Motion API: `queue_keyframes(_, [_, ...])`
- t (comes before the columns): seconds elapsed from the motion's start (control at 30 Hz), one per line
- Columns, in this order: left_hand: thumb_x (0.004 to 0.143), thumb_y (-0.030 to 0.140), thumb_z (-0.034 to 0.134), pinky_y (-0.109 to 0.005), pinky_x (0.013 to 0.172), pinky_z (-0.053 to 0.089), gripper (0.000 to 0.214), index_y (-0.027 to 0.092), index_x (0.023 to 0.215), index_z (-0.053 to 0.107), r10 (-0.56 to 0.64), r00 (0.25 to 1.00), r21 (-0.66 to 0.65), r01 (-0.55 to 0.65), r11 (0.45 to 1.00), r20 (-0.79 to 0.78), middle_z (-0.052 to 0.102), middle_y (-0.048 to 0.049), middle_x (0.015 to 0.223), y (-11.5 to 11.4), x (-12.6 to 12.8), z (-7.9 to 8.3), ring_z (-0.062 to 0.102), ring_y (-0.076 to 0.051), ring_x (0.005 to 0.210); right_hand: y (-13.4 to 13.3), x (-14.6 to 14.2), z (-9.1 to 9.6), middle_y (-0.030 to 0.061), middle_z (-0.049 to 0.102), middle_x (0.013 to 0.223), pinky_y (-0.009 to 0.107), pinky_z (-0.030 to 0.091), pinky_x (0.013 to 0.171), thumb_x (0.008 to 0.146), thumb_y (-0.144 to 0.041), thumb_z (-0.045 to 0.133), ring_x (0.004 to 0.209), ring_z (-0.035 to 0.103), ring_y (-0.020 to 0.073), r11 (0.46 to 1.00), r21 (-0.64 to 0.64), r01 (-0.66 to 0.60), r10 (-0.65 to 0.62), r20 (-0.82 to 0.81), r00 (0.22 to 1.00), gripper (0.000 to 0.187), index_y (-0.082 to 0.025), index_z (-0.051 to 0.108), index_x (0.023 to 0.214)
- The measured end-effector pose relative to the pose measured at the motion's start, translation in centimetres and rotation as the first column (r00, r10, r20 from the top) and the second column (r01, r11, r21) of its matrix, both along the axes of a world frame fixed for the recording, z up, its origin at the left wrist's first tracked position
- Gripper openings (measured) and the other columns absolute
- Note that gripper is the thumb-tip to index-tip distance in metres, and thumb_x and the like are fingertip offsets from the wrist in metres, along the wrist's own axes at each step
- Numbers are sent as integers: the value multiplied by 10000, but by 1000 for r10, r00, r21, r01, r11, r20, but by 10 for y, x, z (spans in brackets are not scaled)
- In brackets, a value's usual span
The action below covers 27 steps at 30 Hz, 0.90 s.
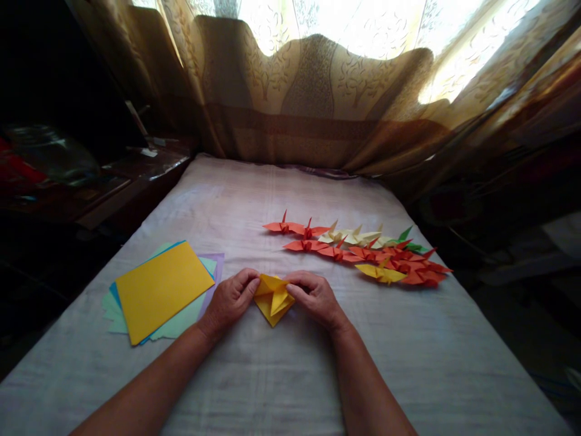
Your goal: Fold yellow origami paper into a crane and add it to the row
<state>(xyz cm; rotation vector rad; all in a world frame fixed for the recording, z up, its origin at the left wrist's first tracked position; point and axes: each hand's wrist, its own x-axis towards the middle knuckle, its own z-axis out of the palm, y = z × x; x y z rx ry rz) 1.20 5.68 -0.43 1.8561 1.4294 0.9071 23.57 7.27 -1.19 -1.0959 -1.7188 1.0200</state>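
Note:
A partly folded piece of yellow origami paper (273, 298) is held between my two hands, low over the cloth, with one flap lifted and its lower corner pointing toward me. My left hand (232, 298) pinches its left corner between thumb and fingers. On the opposite side, my right hand (316, 298) grips the right corner the same way. Right of my hands lies a finished yellow paper crane (380, 274), close to a group of red paper cranes (338, 252). Behind these sit cream paper cranes (356, 236) and a green paper crane (411, 243).
A stack of coloured paper with a yellow sheet (164, 290) on top lies to the left. The pale cloth (272, 381) covers the surface under everything. Curtains (290, 103) hang at the far edge. A dark side table (149, 172) stands at the left.

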Motion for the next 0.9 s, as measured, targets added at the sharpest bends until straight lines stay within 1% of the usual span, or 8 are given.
queue_keyframes(0.13, [933, 404, 456, -260, 691, 531, 241, 222, 932, 614, -37, 999, -7, 37, 999, 2, 740, -3, 843, -1, 2, -2, 690, -172, 748, 0, 1, -1, 45, 764, 888, 300, 562, 770, 777, -211, 608, 814, 702, 189, 1000, 12, -13, 12, 64, 998, 185, -225, 771, 864])
queue_keyframes(0.23, [934, 377, 473, -295, 761, 537, 236, 225, 990, 644, -61, 994, 98, 70, 993, -90, 744, -19, 905, -1, 1, -3, 693, -189, 825, 1, 0, -3, 42, 766, 865, 301, 561, 771, 777, -206, 595, 798, 705, 187, 1000, 17, 18, -19, 83, 996, 192, -230, 776, 836])
queue_keyframes(0.3, [948, 363, 463, -324, 852, 534, 266, 224, 1085, 643, -88, 990, 159, 105, 982, -113, 742, -42, 1029, -1, -1, -5, 691, -200, 941, 1, -2, -4, 42, 767, 857, 298, 563, 759, 782, -210, 587, 788, 707, 187, 999, 6, 47, -48, 72, 996, 200, -228, 778, 839])
queue_keyframes(0.4, [966, 393, 445, -404, 1034, 462, 366, 220, 1251, 598, -181, 969, 203, 214, 956, -168, 677, -81, 1262, 1, -5, -8, 615, -236, 1183, 2, -2, -6, 41, 769, 842, 290, 565, 726, 793, -227, 577, 766, 708, 188, 996, -34, 84, -82, 43, 996, 209, -221, 779, 846])
queue_keyframes(0.5, [948, 468, 483, -519, 1142, 334, 479, 211, 1347, 549, -251, 929, 165, 302, 939, -273, 617, -103, 1362, 2, -8, -10, 516, -288, 1315, 3, -2, -6, 40, 771, 830, 283, 563, 711, 798, -243, 574, 757, 708, 187, 993, -55, 100, -99, 20, 995, 212, -218, 780, 842])
queue_keyframes(0.6, [935, 446, 512, -566, 1158, 286, 469, 209, 1336, 571, -254, 907, 123, 309, 943, -336, 636, -108, 1337, 2, -7, -11, 516, -297, 1316, 3, -1, -5, 39, 771, 834, 286, 563, 725, 797, -247, 573, 766, 708, 186, 995, -53, 86, -86, 9, 996, 211, -221, 779, 836])
queue_keyframes(0.73, [965, 334, 422, -557, 1133, 328, 352, 248, 1211, 659, -220, 924, 129, 271, 954, -312, 719, -63, 1194, 3, -4, -11, 583, -265, 1247, 3, 0, -5, 41, 769, 876, 303, 562, 766, 789, -247, 580, 807, 706, 188, 997, -55, 47, -47, 9, 999, 203, -219, 770, 857])
queue_keyframes(0.9, [967, 351, 408, -531, 1112, 367, 316, 228, 980, 699, -171, 952, 128, 208, 970, -255, 761, -49, 1043, 6, -2, -12, 643, -250, 1151, 2, 2, -6, 42, 755, 957, 295, 560, 767, 760, -232, 589, 828, 697, 172, 986, -166, 29, -32, -18, 999, 303, -197, 717, 1033])
